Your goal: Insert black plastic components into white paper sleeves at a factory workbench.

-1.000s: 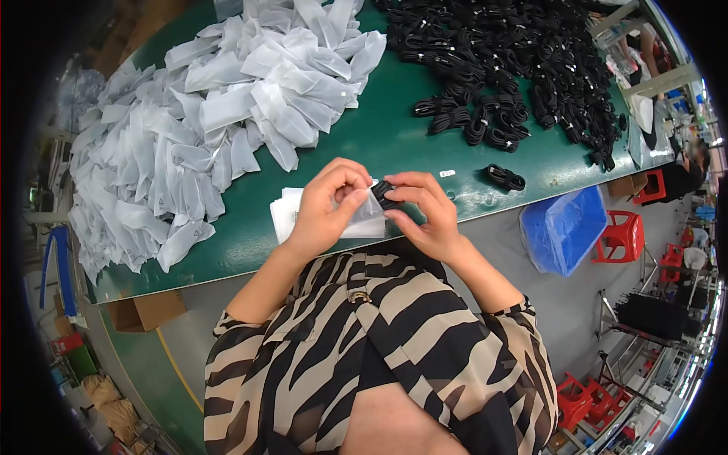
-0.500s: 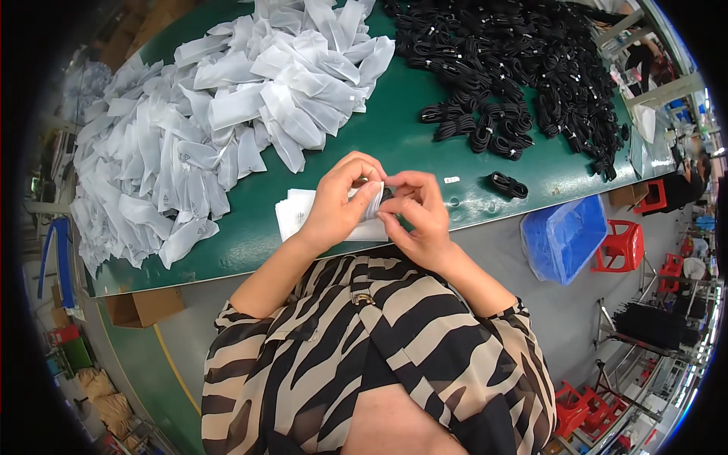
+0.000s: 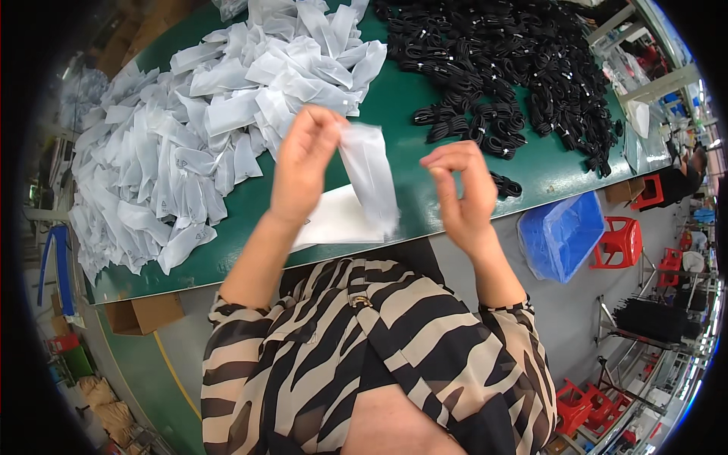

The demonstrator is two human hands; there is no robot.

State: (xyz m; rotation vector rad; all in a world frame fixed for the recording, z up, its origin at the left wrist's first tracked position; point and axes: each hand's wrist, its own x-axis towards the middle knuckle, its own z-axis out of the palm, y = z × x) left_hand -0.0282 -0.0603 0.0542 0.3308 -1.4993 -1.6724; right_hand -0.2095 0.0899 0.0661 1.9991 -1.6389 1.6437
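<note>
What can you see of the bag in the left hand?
The bag is long, narrow and cloudy white, seemingly thin plastic, with light creases. The left hand pinches its top; it hangs slanting down to the right, lower end over the white stack. Contact there and any contents are unclear.

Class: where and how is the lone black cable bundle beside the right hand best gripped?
Probably pinch the cable bundle across its middle, from above: it lies flat on the table, longer than wide, apart from the cable pile.
</note>
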